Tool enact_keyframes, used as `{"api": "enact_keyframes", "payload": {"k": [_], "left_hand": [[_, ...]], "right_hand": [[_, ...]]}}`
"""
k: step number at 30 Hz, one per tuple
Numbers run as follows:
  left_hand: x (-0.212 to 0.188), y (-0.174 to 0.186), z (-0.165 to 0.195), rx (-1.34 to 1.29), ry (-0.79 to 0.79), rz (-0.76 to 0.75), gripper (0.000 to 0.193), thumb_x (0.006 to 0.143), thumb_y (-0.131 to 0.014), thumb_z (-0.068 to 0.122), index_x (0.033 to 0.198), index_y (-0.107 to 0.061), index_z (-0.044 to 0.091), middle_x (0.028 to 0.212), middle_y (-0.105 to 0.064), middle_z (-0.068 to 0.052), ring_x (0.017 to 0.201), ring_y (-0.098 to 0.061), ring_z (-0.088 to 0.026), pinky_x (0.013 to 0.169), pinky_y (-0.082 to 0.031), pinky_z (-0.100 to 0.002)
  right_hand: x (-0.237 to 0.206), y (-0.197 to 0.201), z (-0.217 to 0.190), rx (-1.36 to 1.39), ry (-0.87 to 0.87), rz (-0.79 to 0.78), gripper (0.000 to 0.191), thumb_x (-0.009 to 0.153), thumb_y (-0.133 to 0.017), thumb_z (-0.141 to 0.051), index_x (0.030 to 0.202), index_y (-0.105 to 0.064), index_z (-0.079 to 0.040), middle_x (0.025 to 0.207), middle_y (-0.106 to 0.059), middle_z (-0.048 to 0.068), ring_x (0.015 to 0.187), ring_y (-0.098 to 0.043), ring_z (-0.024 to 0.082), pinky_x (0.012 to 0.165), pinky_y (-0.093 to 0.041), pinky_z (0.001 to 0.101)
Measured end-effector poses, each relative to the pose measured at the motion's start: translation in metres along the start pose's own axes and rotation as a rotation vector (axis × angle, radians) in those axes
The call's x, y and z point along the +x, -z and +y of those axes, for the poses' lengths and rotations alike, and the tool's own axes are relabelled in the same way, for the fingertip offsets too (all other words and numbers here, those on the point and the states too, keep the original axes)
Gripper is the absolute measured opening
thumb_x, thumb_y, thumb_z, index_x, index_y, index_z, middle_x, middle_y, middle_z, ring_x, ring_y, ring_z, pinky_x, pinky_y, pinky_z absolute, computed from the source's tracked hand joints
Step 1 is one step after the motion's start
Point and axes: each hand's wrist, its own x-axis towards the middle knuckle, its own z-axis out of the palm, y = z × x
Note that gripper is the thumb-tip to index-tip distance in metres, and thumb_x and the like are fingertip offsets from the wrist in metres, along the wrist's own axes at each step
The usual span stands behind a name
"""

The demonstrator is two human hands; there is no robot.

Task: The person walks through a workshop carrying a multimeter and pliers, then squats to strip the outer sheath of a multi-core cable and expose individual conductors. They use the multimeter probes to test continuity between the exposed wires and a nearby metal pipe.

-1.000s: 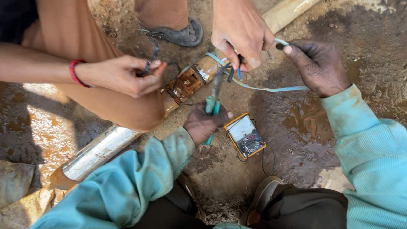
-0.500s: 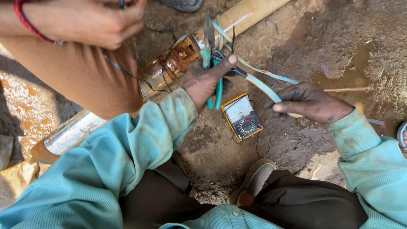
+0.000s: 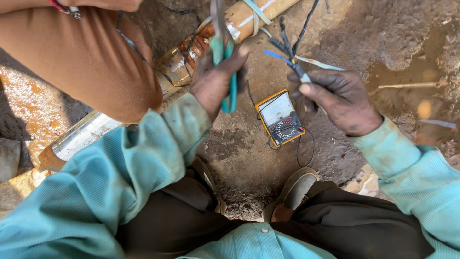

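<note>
A yellow multimeter [image 3: 280, 118] lies on the muddy ground [image 3: 364, 38] at centre. A long metal cylinder [image 3: 158, 91] runs from 8 o'clock toward 12 o'clock. A co-worker's knee [image 3: 91, 57] occupies 10 o'clock.

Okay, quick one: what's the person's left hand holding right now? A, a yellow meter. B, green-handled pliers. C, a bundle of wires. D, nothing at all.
B: the left hand is wrapped around the green-handled pliers, while the wire bundle sits in the right hand and the yellow meter lies on the ground between them.
</note>
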Motion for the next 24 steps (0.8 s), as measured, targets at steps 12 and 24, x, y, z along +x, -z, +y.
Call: {"api": "enact_keyframes", "payload": {"k": [12, 24], "left_hand": [[-0.029, 0.013, -0.024, 0.754, 0.255, -0.401, 0.025, 0.093, -0.069, 0.030, 0.102, -0.067, 0.007, 0.077, -0.067, -0.006, 0.071, -0.066, -0.022, 0.070, -0.056, -0.041], [-0.034, 0.021, -0.008, 1.177, -0.057, -0.370, 0.049, 0.092, -0.067, 0.031, 0.133, -0.054, 0.009, 0.118, -0.065, -0.020, 0.113, -0.063, -0.039, 0.098, -0.048, -0.050]], "right_hand": [[0.006, -0.020, 0.013, -0.127, 0.119, 0.119, 0.031, 0.106, -0.065, -0.010, 0.135, -0.068, 0.001, 0.098, -0.073, 0.005, 0.072, -0.058, 0.004, 0.063, -0.050, 0.0195], [0.004, -0.044, 0.013, -0.199, 0.109, 0.080, 0.025, 0.106, -0.065, -0.011, 0.129, -0.070, 0.000, 0.094, -0.071, 0.002, 0.073, -0.064, 0.004, 0.063, -0.054, 0.0200]]}}
